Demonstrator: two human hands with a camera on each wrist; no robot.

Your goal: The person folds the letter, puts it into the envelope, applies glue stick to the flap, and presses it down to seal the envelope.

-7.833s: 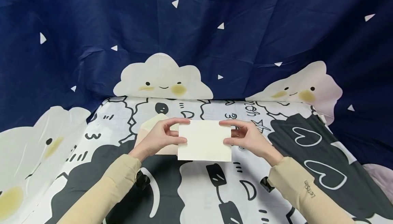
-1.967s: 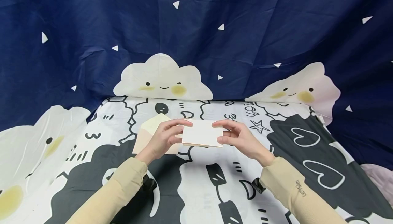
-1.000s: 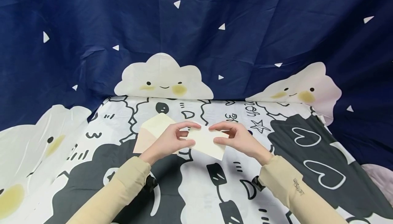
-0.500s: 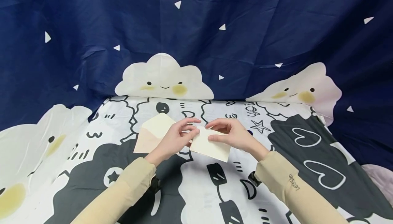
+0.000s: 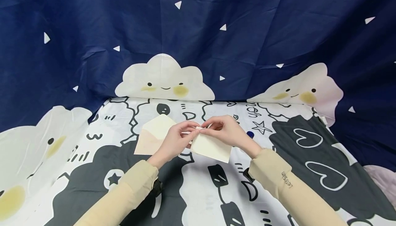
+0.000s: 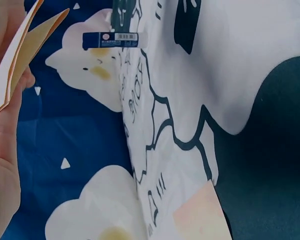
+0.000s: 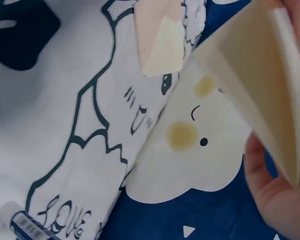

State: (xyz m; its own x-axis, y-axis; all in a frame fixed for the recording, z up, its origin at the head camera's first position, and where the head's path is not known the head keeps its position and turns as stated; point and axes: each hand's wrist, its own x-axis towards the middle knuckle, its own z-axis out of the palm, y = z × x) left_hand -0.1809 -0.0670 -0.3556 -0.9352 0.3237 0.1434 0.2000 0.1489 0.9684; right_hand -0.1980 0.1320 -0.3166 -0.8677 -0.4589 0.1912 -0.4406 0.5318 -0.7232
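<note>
In the head view, a cream folded sheet of paper (image 5: 213, 151) is held tilted above the patterned cloth. My left hand (image 5: 176, 140) pinches its upper left corner between thumb and fingers. At that same corner my right hand (image 5: 230, 133) pinches the top edge, its fingertips almost meeting the left ones. Two layers of the folded sheet (image 6: 12, 65) spread apart in the left wrist view; the right wrist view looks into the gap between the layers. A pale pink envelope (image 5: 146, 145) with its cream flap raised lies left of the paper, partly behind my left hand.
A glue stick (image 6: 110, 40) with a dark blue label lies on the cloth; in the head view only its blue end (image 5: 250, 135) shows beyond my right wrist. A navy curtain (image 5: 198, 30) with clouds hangs behind the cloth-covered surface (image 5: 204, 198).
The folded paper has turned from level to tilted, its right side lower. My right hand has slid left along its top edge to the corner beside my left fingertips. The envelope has stayed put.
</note>
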